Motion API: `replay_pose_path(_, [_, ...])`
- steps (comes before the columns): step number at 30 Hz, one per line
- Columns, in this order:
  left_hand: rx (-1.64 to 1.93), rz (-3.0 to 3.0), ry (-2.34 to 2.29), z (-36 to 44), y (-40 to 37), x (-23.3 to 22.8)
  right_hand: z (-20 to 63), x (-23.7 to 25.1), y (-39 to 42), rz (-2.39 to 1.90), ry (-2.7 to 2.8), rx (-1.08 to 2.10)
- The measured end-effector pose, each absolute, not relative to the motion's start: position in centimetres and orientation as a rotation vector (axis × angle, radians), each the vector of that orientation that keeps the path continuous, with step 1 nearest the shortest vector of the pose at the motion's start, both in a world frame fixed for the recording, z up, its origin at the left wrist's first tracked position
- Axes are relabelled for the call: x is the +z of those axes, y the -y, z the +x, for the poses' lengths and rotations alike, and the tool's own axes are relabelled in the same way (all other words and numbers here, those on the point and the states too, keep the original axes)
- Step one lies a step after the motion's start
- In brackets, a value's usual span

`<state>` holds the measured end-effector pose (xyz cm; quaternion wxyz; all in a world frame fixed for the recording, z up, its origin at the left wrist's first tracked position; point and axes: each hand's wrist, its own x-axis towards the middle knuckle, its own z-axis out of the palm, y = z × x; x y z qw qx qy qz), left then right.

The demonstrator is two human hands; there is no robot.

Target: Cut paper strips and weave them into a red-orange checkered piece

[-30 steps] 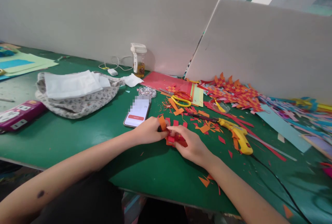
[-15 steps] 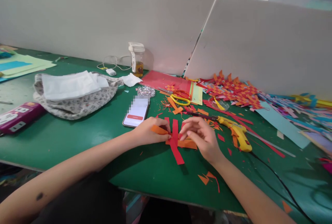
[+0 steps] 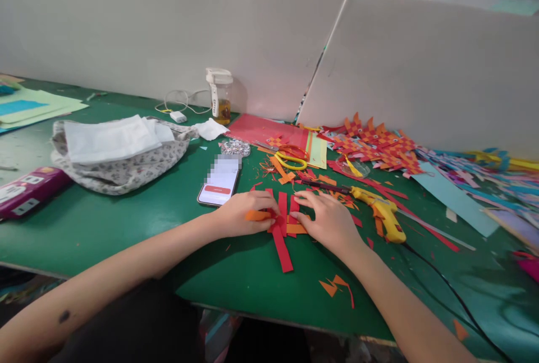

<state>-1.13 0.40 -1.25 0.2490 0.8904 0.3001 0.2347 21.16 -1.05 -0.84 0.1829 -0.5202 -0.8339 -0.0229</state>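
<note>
A small weave of red paper strips [image 3: 281, 239] and orange paper strips [image 3: 256, 215] lies flat on the green table [image 3: 126, 223]. My left hand [image 3: 242, 212] rests on its left side, fingertips pinching and pressing an orange strip. My right hand [image 3: 330, 220] lies flat on the right side, fingers spread, pressing the strips down. One long red strip sticks out toward me between the hands.
A phone [image 3: 219, 182] lies just beyond my left hand. A yellow glue gun [image 3: 381, 211] with a black cord sits to the right. Yellow-handled scissors [image 3: 290, 159], paper scraps, several finished woven pieces [image 3: 374, 147], a cloth bag [image 3: 122, 166], a bottle [image 3: 221, 96] and a power strip [image 3: 25, 189] surround them.
The bunched strips held between both hands were spread out and laid flat on the table. My right hand went from pinching to pressing down with its fingers apart.
</note>
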Motion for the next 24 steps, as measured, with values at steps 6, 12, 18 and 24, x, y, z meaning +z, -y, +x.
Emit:
replay_pose_path(6, [0.56,2.53,-0.732,-1.3,-0.6,-1.3,20.7,-0.8,1.4,-1.334,2.246,0.102])
replay_pose_path(12, [0.526,2.539,-0.751,-1.3,-0.6,-1.3,20.5,0.7,2.2,-1.14,2.078,0.875])
replay_pose_path(18, [0.55,2.458,-0.786,-1.1,-0.4,-1.2,20.7,2.2,2.7,-1.052,2.179,1.194])
replay_pose_path(24, [0.58,2.4,-0.857,-0.9,-0.2,-1.4,20.6,2.0,2.7,-1.117,2.172,1.121])
